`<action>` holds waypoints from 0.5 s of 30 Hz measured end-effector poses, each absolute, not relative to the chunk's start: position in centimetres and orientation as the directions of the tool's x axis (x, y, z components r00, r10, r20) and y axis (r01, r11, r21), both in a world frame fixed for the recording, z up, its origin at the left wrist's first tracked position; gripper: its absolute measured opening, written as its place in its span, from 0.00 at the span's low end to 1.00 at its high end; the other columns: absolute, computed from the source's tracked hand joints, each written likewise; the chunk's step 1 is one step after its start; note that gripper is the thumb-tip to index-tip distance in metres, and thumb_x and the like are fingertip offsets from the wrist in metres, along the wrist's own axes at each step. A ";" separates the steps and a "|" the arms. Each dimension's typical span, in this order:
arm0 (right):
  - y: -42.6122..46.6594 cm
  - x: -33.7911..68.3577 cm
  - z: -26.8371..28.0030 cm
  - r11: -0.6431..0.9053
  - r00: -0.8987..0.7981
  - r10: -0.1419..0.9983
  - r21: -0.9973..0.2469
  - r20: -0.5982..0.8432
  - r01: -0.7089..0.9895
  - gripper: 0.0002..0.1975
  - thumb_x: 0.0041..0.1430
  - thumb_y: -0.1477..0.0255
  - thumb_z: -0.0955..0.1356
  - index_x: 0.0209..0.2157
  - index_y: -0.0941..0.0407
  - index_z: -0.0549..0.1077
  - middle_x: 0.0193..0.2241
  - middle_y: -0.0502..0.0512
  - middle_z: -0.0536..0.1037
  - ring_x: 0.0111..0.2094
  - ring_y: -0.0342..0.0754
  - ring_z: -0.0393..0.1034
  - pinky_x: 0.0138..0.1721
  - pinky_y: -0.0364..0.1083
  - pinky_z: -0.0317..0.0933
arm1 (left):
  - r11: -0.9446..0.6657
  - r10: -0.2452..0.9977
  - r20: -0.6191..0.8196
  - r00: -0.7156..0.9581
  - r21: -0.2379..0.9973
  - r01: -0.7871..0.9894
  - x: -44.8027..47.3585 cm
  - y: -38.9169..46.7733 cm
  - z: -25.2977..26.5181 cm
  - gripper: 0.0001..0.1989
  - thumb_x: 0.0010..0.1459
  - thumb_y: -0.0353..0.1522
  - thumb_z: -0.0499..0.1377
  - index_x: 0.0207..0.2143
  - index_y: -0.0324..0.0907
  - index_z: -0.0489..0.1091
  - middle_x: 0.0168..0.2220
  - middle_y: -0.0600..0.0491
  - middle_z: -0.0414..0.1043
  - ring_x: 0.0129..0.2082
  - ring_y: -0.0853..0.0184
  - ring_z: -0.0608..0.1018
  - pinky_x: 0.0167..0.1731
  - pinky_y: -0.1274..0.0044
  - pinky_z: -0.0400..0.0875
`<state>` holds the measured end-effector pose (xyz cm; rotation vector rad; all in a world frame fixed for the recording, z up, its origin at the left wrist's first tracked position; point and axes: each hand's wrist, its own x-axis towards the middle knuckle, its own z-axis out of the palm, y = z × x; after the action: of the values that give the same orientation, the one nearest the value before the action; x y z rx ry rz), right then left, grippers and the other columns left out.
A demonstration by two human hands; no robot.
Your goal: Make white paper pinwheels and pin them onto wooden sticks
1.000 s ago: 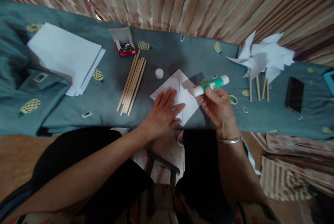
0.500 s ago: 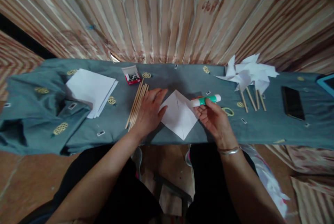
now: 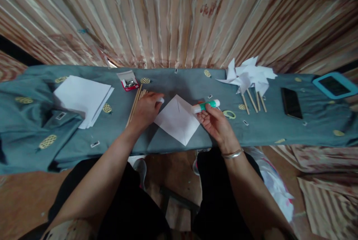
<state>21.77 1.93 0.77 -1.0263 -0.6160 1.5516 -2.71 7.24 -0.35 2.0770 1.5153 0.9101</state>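
Observation:
A square of white paper [image 3: 179, 120] with a slit and crease lines lies on the cloth, turned like a diamond, between my hands. My right hand [image 3: 214, 120] holds a green and white glue stick [image 3: 207, 105] level over the paper's right corner. To the left of the paper, my left hand [image 3: 147, 109] is closed on a small white piece that looks like the glue stick's cap [image 3: 160, 100]. Beneath and beside that hand lie several thin wooden sticks [image 3: 135, 102], partly hidden by it.
A stack of white paper [image 3: 84, 96] lies on the left, near an open red box of small metal pieces [image 3: 130, 83]. On the right are paper pinwheels on sticks [image 3: 250, 75], green-handled scissors [image 3: 229, 114], a dark phone [image 3: 291, 102] and a blue-framed tablet [image 3: 335, 85].
The view has swung right, so everything sits further left. My left hand's fingers have drawn together, and a small white piece now shows in them. The right hand keeps the glue stick.

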 end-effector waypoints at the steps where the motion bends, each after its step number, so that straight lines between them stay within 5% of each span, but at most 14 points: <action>1: 1.9 21.8 0.8 -0.245 0.003 0.958 -0.823 -0.287 -0.513 0.16 0.42 0.62 0.80 0.33 0.53 0.80 0.29 0.49 0.84 0.30 0.44 0.78 0.38 0.43 0.75 | -0.283 0.958 0.247 0.143 0.751 0.597 -2.5 7.0 -0.1 0.14 0.57 0.31 0.59 0.45 0.42 0.78 0.43 0.48 0.79 0.42 0.60 0.79 0.50 0.66 0.72; 4: 1.8 21.8 0.9 -0.240 0.011 0.957 -0.809 -0.291 -0.537 0.15 0.41 0.64 0.80 0.31 0.52 0.79 0.29 0.48 0.84 0.30 0.44 0.78 0.38 0.43 0.77 | -0.101 0.993 0.086 0.084 0.976 0.191 -1.2 5.6 0.8 0.16 0.53 0.36 0.65 0.45 0.42 0.77 0.38 0.50 0.80 0.36 0.64 0.80 0.41 0.71 0.76; 7: 1.7 21.5 1.0 -0.242 -0.003 0.957 -0.797 -0.289 -0.553 0.15 0.40 0.65 0.81 0.29 0.53 0.79 0.28 0.48 0.84 0.28 0.44 0.78 0.37 0.43 0.77 | 0.094 0.986 -0.072 0.150 0.985 -0.143 0.2 4.0 1.4 0.17 0.46 0.36 0.70 0.40 0.42 0.78 0.35 0.52 0.79 0.35 0.65 0.80 0.42 0.70 0.76; 15: 1.8 20.9 1.0 -0.256 -0.036 0.957 -0.780 -0.288 -0.571 0.14 0.39 0.66 0.82 0.27 0.53 0.79 0.25 0.47 0.83 0.27 0.41 0.78 0.39 0.39 0.76 | 0.240 0.956 -0.172 0.236 0.924 -0.297 1.6 2.9 1.5 0.18 0.40 0.32 0.73 0.37 0.41 0.78 0.34 0.55 0.78 0.34 0.67 0.81 0.45 0.70 0.76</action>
<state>20.93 1.81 1.00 -0.9595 -0.5579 1.6010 1.63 2.87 1.55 0.9113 0.9165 1.0462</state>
